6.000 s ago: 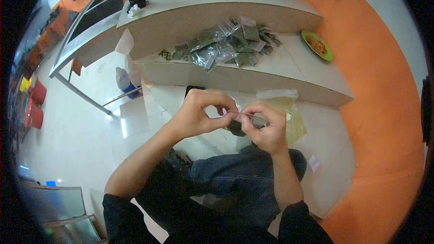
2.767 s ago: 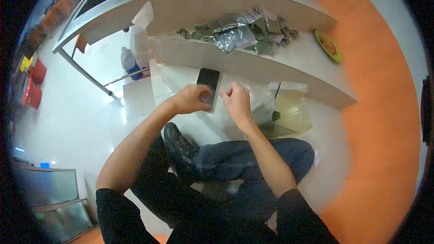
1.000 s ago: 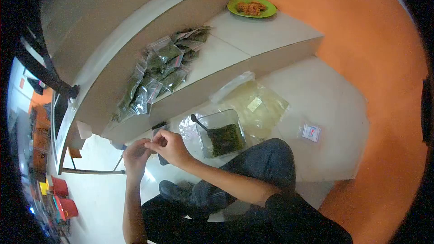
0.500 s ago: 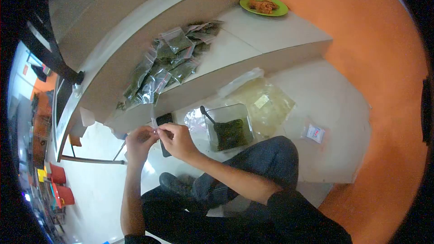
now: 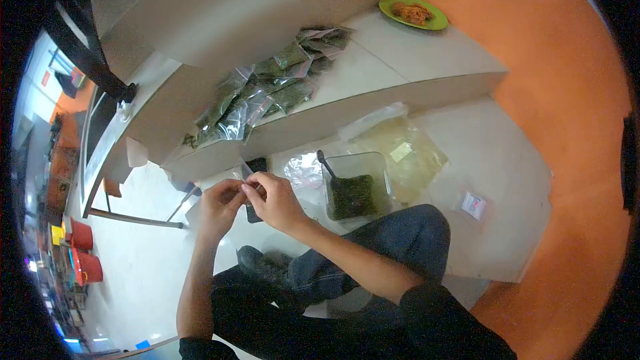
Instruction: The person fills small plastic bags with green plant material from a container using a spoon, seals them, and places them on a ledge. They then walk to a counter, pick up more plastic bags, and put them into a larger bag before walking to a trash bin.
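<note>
My left hand (image 5: 221, 207) and my right hand (image 5: 277, 201) meet above the step, fingertips pinched together on a small clear plastic bag (image 5: 243, 169). Most of the bag is hidden behind the fingers. Just beyond them lies a dark, flat, phone-like object (image 5: 255, 165), partly covered by my right hand. To the right stands a clear plastic tub (image 5: 385, 172) of dark green flakes (image 5: 353, 197), a black-handled spoon (image 5: 325, 162) leaning in it. Crumpled clear plastic (image 5: 303, 169) lies between the tub and my hands.
Several filled zip bags (image 5: 290, 90) are heaped on the upper step. Farther right on it sits a green plate (image 5: 437, 22) with fried food. A large yellowish plastic bag (image 5: 420, 160) and a small white packet (image 5: 473, 205) lie on the lower level, near the orange wall (image 5: 567, 127).
The view has shifted, so the scene sits farther right. My hands stay together on the small bag, fingers slightly repositioned. A blurred patch now covers part of the upper steps.
</note>
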The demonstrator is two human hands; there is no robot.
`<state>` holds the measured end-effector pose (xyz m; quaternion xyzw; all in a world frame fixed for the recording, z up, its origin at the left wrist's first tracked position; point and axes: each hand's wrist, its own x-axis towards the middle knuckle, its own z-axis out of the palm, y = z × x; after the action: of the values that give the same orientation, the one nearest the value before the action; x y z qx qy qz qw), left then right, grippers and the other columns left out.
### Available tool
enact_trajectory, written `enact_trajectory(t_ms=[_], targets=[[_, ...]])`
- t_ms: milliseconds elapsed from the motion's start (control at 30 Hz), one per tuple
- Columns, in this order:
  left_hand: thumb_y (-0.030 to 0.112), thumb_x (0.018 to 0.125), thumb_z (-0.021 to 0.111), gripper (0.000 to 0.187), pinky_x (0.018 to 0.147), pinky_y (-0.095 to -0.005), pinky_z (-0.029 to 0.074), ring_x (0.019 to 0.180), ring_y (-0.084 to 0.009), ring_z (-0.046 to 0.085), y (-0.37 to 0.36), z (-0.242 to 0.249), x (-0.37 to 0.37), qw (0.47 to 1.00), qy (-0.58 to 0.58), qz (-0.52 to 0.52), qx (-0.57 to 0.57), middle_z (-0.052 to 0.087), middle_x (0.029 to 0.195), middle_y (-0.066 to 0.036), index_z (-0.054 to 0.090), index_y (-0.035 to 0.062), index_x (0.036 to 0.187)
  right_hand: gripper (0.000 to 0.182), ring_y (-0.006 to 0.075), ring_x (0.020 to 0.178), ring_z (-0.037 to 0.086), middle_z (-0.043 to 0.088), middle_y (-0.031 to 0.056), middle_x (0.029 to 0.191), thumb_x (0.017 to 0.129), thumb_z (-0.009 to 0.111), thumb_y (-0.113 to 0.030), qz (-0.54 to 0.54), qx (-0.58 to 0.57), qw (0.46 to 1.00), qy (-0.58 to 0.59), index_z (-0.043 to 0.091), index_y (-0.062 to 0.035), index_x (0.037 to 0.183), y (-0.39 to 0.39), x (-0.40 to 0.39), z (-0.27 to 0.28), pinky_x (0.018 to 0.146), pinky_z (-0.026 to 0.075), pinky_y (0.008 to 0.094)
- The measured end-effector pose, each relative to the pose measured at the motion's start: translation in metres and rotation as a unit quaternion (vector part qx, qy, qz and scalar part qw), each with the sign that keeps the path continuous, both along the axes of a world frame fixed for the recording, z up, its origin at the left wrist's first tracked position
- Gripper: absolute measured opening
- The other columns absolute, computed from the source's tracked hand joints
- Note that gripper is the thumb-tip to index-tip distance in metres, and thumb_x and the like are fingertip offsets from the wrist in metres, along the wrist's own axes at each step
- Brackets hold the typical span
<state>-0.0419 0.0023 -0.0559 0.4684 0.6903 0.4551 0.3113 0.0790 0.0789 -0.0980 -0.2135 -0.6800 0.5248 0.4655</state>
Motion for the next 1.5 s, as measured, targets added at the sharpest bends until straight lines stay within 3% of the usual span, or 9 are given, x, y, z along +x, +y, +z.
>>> enact_trajectory(t_ms=[133, 400, 567, 667, 767, 967, 1067, 1200, 1500], targets=[[-0.001, 0.083, 0.059, 0.007, 0.067, -0.0243, 0.049, 0.071, -0.0113, 0.060, 0.000, 0.005, 0.002, 1.000, 0.028, 0.009, 0.005, 0.064, 0.078, -0.007, 0.060, -0.0059, 0.087, 0.011, 0.0390, 0.070, 0.061, 0.062, 0.0204, 0.074, 0.082, 0.059, -0.009, -0.009, 0.010, 1.000, -0.016, 0.057, 0.0012, 0.081, 0.003, 0.001, 0.002, 0.063, 0.048, 0.0433], [-0.001, 0.078, 0.059, 0.003, 0.057, -0.0248, 0.049, 0.059, -0.0116, 0.060, 0.008, -0.005, -0.001, 0.971, 0.207, 0.093, 0.081, 0.060, 0.064, -0.010, 0.058, -0.0040, 0.079, 0.022, 0.0404, 0.064, 0.060, 0.059, 0.0218, 0.064, 0.074, 0.062, -0.019, -0.026, 0.038, 0.982, -0.182, 0.054, 0.0010, 0.069, -0.002, -0.002, -0.011, 0.060, 0.048, 0.0477], [-0.007, 0.071, 0.056, 0.017, 0.058, -0.0257, 0.049, 0.062, -0.0131, 0.061, 0.003, -0.001, -0.005, 0.963, 0.240, 0.028, 0.116, 0.061, 0.082, -0.011, 0.056, -0.0017, 0.088, 0.018, 0.0192, 0.048, 0.053, 0.055, 0.0138, 0.054, 0.070, 0.064, -0.006, -0.022, -0.017, 0.994, -0.108, 0.050, 0.0020, 0.064, -0.003, 0.006, 0.005, 0.048, 0.042, 0.0323], [-0.010, 0.071, 0.054, 0.037, 0.063, -0.0259, 0.050, 0.076, -0.0166, 0.063, 0.001, 0.006, 0.008, 0.966, 0.233, -0.050, 0.098, 0.060, 0.107, -0.012, 0.054, 0.0012, 0.107, 0.012, 0.0082, 0.056, 0.049, 0.051, 0.0048, 0.058, 0.072, 0.061, -0.002, 0.023, -0.068, 0.996, -0.061, 0.049, -0.0006, 0.070, 0.004, 0.004, 0.001, 0.050, 0.040, 0.0279], [-0.011, 0.070, 0.054, 0.041, 0.067, -0.0286, 0.050, 0.080, -0.0239, 0.064, 0.001, 0.003, 0.014, 0.986, 0.150, 0.005, 0.075, 0.063, 0.107, -0.014, 0.059, 0.0039, 0.109, 0.015, 0.0237, 0.060, 0.058, 0.056, 0.0139, 0.065, 0.071, 0.063, -0.003, 0.041, -0.063, 0.995, -0.058, 0.051, 0.0005, 0.080, 0.005, 0.002, -0.006, 0.055, 0.045, 0.0353], [0.000, 0.067, 0.058, 0.026, 0.070, -0.0344, 0.049, 0.080, -0.0259, 0.065, -0.005, -0.003, -0.010, 0.974, 0.202, -0.072, 0.075, 0.067, 0.087, -0.016, 0.067, 0.0029, 0.091, 0.012, 0.0155, 0.063, 0.052, 0.054, 0.0093, 0.068, 0.075, 0.061, 0.001, 0.070, 0.015, 0.964, -0.257, 0.052, -0.0015, 0.082, 0.007, 0.014, 0.024, 0.059, 0.044, 0.0328], [0.006, 0.069, 0.060, 0.018, 0.069, -0.0345, 0.050, 0.074, -0.0270, 0.065, -0.006, -0.002, -0.012, 0.983, 0.169, -0.017, 0.068, 0.067, 0.081, -0.016, 0.067, 0.0008, 0.085, 0.015, 0.0133, 0.062, 0.054, 0.056, 0.0060, 0.072, 0.077, 0.067, -0.002, 0.075, -0.003, 0.974, -0.214, 0.053, -0.0021, 0.083, 0.004, 0.018, 0.034, 0.056, 0.044, 0.0286], [0.008, 0.068, 0.060, 0.014, 0.065, -0.0350, 0.052, 0.066, -0.0268, 0.066, -0.012, 0.016, -0.014, 0.998, -0.019, 0.053, -0.001, 0.066, 0.071, -0.017, 0.068, -0.0003, 0.076, 0.017, 0.0187, 0.061, 0.056, 0.059, 0.0104, 0.077, 0.079, 0.066, -0.009, 0.083, 0.142, 0.975, -0.148, 0.057, -0.0003, 0.091, -0.015, 0.011, 0.050, 0.056, 0.044, 0.0325], [0.015, 0.073, 0.062, 0.021, 0.066, -0.0360, 0.052, 0.070, -0.0265, 0.067, -0.012, -0.001, -0.006, 0.994, 0.078, -0.016, 0.073, 0.067, 0.078, -0.017, 0.066, -0.0013, 0.085, 0.028, 0.0306, 0.064, 0.060, 0.061, 0.0200, 0.075, 0.089, 0.055, -0.024, 0.215, 0.204, 0.894, -0.335, 0.058, 0.0028, 0.096, -0.009, 0.020, 0.029, 0.059, 0.043, 0.0419]])
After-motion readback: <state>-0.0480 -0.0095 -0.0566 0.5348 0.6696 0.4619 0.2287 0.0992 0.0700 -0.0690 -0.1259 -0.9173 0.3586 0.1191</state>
